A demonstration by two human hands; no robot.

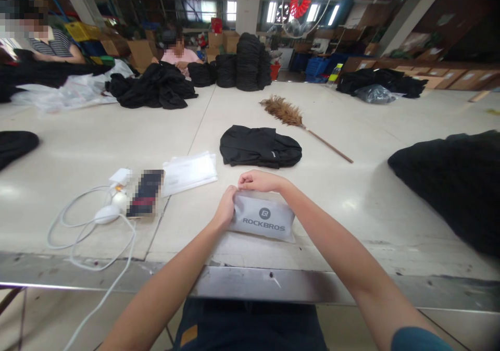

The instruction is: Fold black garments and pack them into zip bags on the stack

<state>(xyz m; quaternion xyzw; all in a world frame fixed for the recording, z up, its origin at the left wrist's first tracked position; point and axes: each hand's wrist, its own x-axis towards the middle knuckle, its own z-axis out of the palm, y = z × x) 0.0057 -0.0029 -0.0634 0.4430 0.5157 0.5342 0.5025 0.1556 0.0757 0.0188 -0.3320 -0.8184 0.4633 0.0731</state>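
Smooth, glossy pale table in a warehouse w/ black garment piles. A flat grey pouch, soft, rectangular, printed ROCKBROS, is lain near the front edge. Its left end is pinched by the left hand; its top edge is gripped by the curled right hand. A folded black garment is seen just beyond.

Blurred phone, hidden fingertips.

A garment packing workshop: stacked black clothing, cardboard boxes, long worktable.
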